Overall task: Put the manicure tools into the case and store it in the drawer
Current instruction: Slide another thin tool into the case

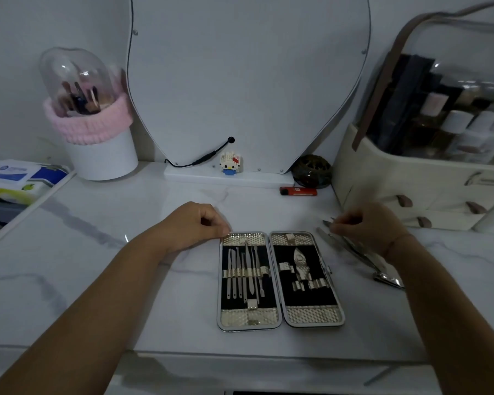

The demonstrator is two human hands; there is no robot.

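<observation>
**Desk:** What's closest to the lens?

**Photographer:** Two bare forearms reaching across a marble-look table (97, 280). Between them, near the front edge, the case (314, 315) lies open flat. Slim tools (244, 272) fill its left half and a nipper (301, 265) sits in the right, with several loops empty.

**Desk:** And the hands?

**Photographer:** The left hand (196, 223), fingers curled with nothing seen in them, touches the case's far left corner. The right hand (365, 226) curls over the far tips of the loose tools (351, 252) just right of the case, but blur hides whether it has one. A nail clipper (387, 279) lies at their near end.

**Desk:** Stage?

**Photographer:** Filling, I'd say. The next move needs a firm pinch, then a slide under an empty loop. A lighter (298, 191) and an organiser's drawers (402, 201) lie beyond.
</observation>
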